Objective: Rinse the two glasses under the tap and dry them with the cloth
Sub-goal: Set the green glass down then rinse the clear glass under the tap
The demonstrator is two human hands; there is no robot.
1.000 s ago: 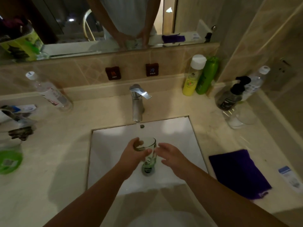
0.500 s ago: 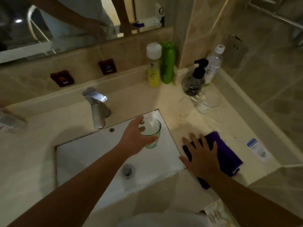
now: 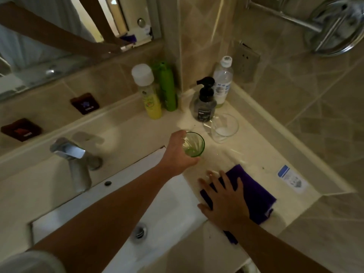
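My left hand grips a green-tinted glass, held upright over the counter just right of the white sink. A clear glass stands on the counter behind it, in front of a dark pump bottle. My right hand lies flat, fingers spread, on the left part of a purple cloth spread on the counter beside the sink. The chrome tap stands to the left with no water visible.
A yellow bottle, a green bottle, a dark pump bottle and a clear water bottle stand in the back corner. A small white and blue packet lies right of the cloth. Tiled wall rises at right.
My left hand has carried the green glass from under the tap to the right, over the counter. My right hand left the glass and came down onto the purple cloth.
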